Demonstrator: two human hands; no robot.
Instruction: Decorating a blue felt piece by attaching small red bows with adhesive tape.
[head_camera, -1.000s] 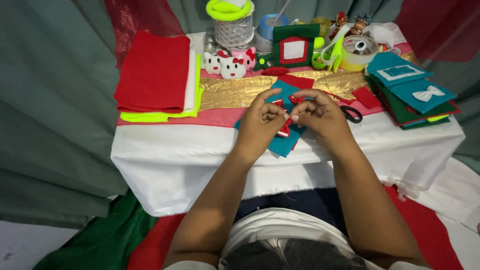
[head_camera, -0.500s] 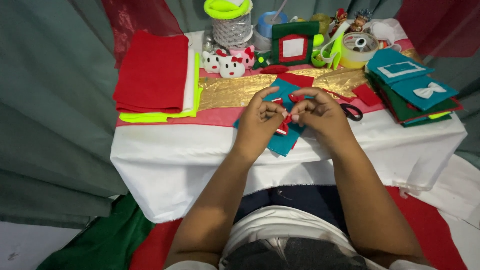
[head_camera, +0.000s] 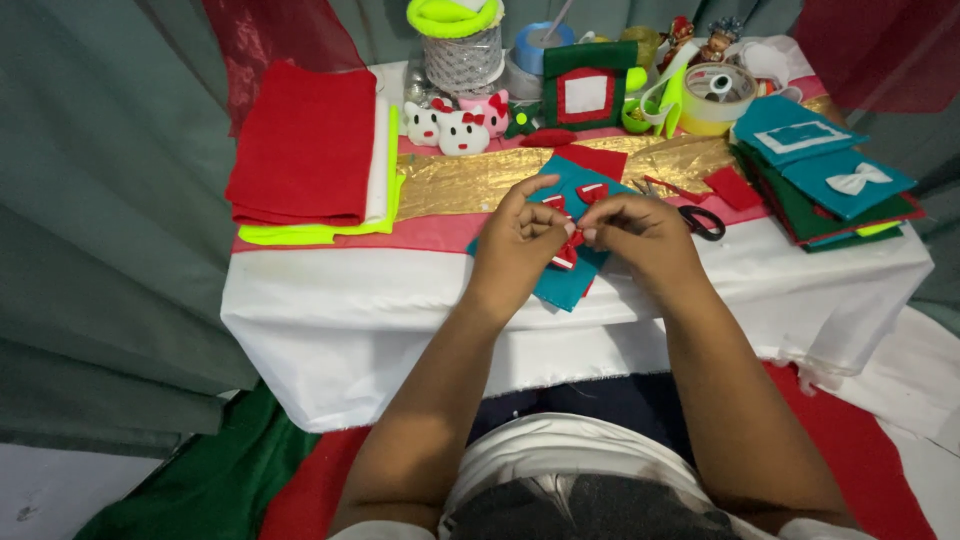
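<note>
My left hand (head_camera: 517, 232) and my right hand (head_camera: 637, 228) meet over a teal felt piece (head_camera: 560, 280) at the front of a white-covered table (head_camera: 400, 310). Between their fingertips they pinch a small red ribbon bow (head_camera: 568, 250). Two more small red bows (head_camera: 592, 192) lie on the teal felt just beyond my fingers. Black-handled scissors (head_camera: 700, 222) lie right of my right hand, partly hidden by it.
A stack of red, white and neon yellow felt (head_camera: 310, 160) lies at left. A gold cloth strip (head_camera: 460, 180) crosses the middle. Small cat figures (head_camera: 455, 128), ribbon rolls (head_camera: 455, 40), a green-and-red felt house (head_camera: 585, 88) and tape (head_camera: 718, 92) stand at the back. Teal and green felt pieces (head_camera: 825, 180) are stacked right.
Both hands stay together on the small red bow; the fingers have shifted only slightly.
</note>
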